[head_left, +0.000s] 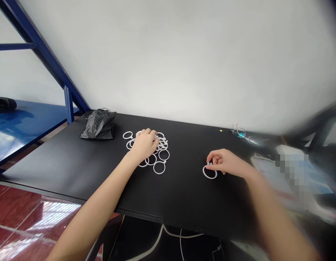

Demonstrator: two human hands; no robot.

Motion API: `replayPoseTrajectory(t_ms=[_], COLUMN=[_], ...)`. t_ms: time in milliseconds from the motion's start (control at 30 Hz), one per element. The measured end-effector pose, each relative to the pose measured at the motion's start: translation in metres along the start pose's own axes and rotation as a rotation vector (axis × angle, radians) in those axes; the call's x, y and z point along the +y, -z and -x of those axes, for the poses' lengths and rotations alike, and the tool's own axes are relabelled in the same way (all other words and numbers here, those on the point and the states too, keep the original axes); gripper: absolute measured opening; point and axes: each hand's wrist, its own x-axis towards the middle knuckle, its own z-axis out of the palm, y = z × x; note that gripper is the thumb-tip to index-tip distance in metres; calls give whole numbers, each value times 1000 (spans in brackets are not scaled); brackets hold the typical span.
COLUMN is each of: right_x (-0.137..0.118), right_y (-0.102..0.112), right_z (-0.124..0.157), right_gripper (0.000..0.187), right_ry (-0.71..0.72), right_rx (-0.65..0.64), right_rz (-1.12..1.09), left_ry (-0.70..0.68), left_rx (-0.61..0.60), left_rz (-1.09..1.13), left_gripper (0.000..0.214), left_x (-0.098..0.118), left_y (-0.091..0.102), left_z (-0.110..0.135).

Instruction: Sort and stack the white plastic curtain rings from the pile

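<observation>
A loose pile of white plastic rings (159,168), each with a small tab, lies on the black table. My left hand (146,144) rests over the pile, its fingers curled down. A white tab shows between its thumb and index finger, while the hand hides part of the pile. Well to the right, my right hand (221,161) pinches a single white ring (209,177) by its tab between thumb and fingers. That ring hangs at or just above the tabletop; contact is hard to tell.
The black table (181,188) runs along a white wall. A crumpled black plastic bag (99,125) sits at the back left. A clear item with a blue part (240,134) lies at the back right, near blurred packages (273,177). Cables (154,243) hang below the front edge.
</observation>
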Motion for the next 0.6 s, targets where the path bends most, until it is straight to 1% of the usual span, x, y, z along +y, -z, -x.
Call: replayPoseTrajectory(t_ms=[100, 200, 267, 333, 400, 467, 500, 533, 600], right_x=[-4, -10, -16, -21, -26, -29, -31, -32, -34], right_y=[-7, -19, -30, -41, -52, -59, -62, -63, -64], right_z=[-3, -6, -9, -11, -12, -12, -12, -12, -11], right_gripper=[25, 22, 23, 24, 25, 28, 29, 31, 33], right_ry=[13, 40, 60, 81, 107, 132, 140, 147, 159], right_rx=[23, 105, 187, 224, 259, 305, 323, 337, 344], right_rz=[-8, -11, -38, -101, -167, -242, -279, -314, -377], left_ry=[3, -37, -136, -295, -476, -571, -590, -592, -582], left_rx=[33, 121, 176, 172, 54, -85, -135, -167, -178], left_rz=[-11, 25, 124, 262, 375, 428, 434, 432, 440], left_gripper=[27, 26, 25, 26, 33, 49, 53, 52, 41], left_x=[2, 10, 21, 34, 47, 58, 62, 64, 66], left_y=[1, 5, 10, 16, 19, 19, 18, 16, 12], left_z=[1, 3, 6, 11, 18, 24, 27, 29, 31])
